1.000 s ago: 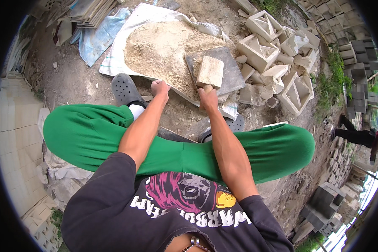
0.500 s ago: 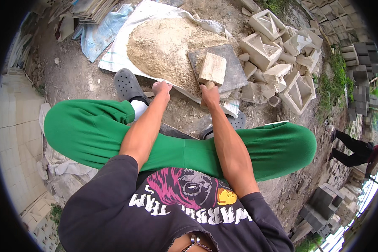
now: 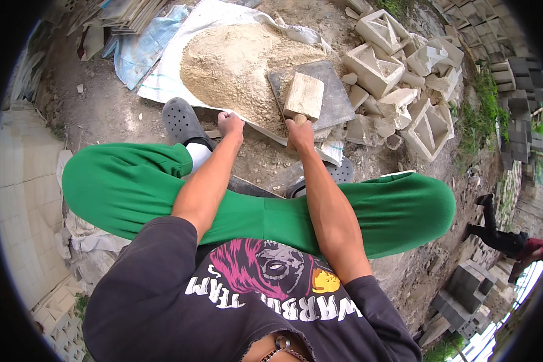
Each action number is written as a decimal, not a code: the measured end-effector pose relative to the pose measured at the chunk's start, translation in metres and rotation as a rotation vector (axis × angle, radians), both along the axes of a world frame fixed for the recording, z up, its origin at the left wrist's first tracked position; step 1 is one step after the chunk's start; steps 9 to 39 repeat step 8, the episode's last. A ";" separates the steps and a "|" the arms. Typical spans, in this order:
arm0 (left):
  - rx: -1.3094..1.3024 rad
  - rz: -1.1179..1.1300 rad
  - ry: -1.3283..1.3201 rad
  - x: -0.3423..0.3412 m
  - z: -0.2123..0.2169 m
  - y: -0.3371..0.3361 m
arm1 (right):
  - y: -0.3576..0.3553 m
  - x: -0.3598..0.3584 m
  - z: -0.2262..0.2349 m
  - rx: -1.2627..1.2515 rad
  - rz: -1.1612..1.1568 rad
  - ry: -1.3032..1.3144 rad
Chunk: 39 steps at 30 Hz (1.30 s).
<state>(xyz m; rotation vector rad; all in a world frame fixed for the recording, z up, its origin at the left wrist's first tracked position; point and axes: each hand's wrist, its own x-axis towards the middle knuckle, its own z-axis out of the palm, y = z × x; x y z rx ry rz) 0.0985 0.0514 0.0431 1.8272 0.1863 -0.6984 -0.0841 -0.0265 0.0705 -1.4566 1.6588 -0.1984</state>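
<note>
My right hand [image 3: 300, 134] is closed around the short handle of a wooden mallet [image 3: 303, 96]. The mallet's blocky, pale head rests over a flat dark slab [image 3: 340, 99], which lies at the right side of a heap of tan crushed material [image 3: 226, 63]. Under the heap spreads a white woven sack [image 3: 158, 84]. At the sack's near edge, my left hand [image 3: 230, 125] is closed in a fist and seems to pinch the rim of the sheet; its fingertips are partly hidden.
Broken pale blocks [image 3: 375, 72] with hollow moulded shapes are piled right of the slab. A blue sheet [image 3: 140, 57] lies at the far left beside stacked boards [image 3: 133, 15]. Grey blocks [image 3: 464, 295] stand at lower right, near another person [image 3: 504, 238].
Both my hands keep their grips, and the mallet stays over the slab. In the background at right, the other person has moved and changed stance.
</note>
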 end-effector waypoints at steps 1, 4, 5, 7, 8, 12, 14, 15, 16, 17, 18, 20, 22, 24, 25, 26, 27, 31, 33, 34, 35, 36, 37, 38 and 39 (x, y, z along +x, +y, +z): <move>0.040 0.001 -0.016 0.002 -0.001 0.002 | 0.000 0.000 0.000 0.004 0.002 0.005; -0.157 -0.080 -0.022 -0.002 -0.008 0.003 | -0.002 -0.001 -0.001 0.015 -0.008 -0.007; -0.116 0.004 0.052 -0.001 -0.012 0.004 | -0.002 -0.002 -0.004 0.019 -0.022 -0.029; -0.035 0.183 0.200 0.010 -0.025 0.010 | -0.001 -0.001 0.000 0.040 -0.048 -0.038; -0.057 0.281 0.306 0.014 -0.033 0.021 | -0.001 0.000 0.007 0.057 -0.060 -0.023; -0.057 0.281 0.306 0.014 -0.033 0.021 | -0.001 0.000 0.007 0.057 -0.060 -0.023; -0.057 0.281 0.306 0.014 -0.033 0.021 | -0.001 0.000 0.007 0.057 -0.060 -0.023; -0.057 0.281 0.306 0.014 -0.033 0.021 | -0.001 0.000 0.007 0.057 -0.060 -0.023; -0.057 0.281 0.306 0.014 -0.033 0.021 | -0.001 0.000 0.007 0.057 -0.060 -0.023; -0.057 0.281 0.306 0.014 -0.033 0.021 | -0.001 0.000 0.007 0.057 -0.060 -0.023; -0.057 0.281 0.306 0.014 -0.033 0.021 | -0.001 0.000 0.007 0.057 -0.060 -0.023; -0.057 0.281 0.306 0.014 -0.033 0.021 | -0.001 0.000 0.007 0.057 -0.060 -0.023; -0.057 0.281 0.306 0.014 -0.033 0.021 | -0.001 0.000 0.007 0.057 -0.060 -0.023; -0.057 0.281 0.306 0.014 -0.033 0.021 | -0.001 0.000 0.007 0.057 -0.060 -0.023; -0.057 0.281 0.306 0.014 -0.033 0.021 | -0.001 0.000 0.007 0.057 -0.060 -0.023; -0.057 0.281 0.306 0.014 -0.033 0.021 | -0.001 0.000 0.007 0.057 -0.060 -0.023; -0.057 0.281 0.306 0.014 -0.033 0.021 | -0.001 0.000 0.007 0.057 -0.060 -0.023; -0.057 0.281 0.306 0.014 -0.033 0.021 | -0.001 0.000 0.007 0.057 -0.060 -0.023; -0.057 0.281 0.306 0.014 -0.033 0.021 | -0.001 0.000 0.007 0.057 -0.060 -0.023; -0.057 0.281 0.306 0.014 -0.033 0.021 | -0.001 0.000 0.007 0.057 -0.060 -0.023; -0.057 0.281 0.306 0.014 -0.033 0.021 | -0.001 0.000 0.007 0.057 -0.060 -0.023; -0.057 0.281 0.306 0.014 -0.033 0.021 | -0.001 0.000 0.007 0.057 -0.060 -0.023; -0.057 0.281 0.306 0.014 -0.033 0.021 | -0.001 0.000 0.007 0.057 -0.060 -0.023; -0.057 0.281 0.306 0.014 -0.033 0.021 | -0.001 0.000 0.007 0.057 -0.060 -0.023; -0.057 0.281 0.306 0.014 -0.033 0.021 | -0.001 0.000 0.007 0.057 -0.060 -0.023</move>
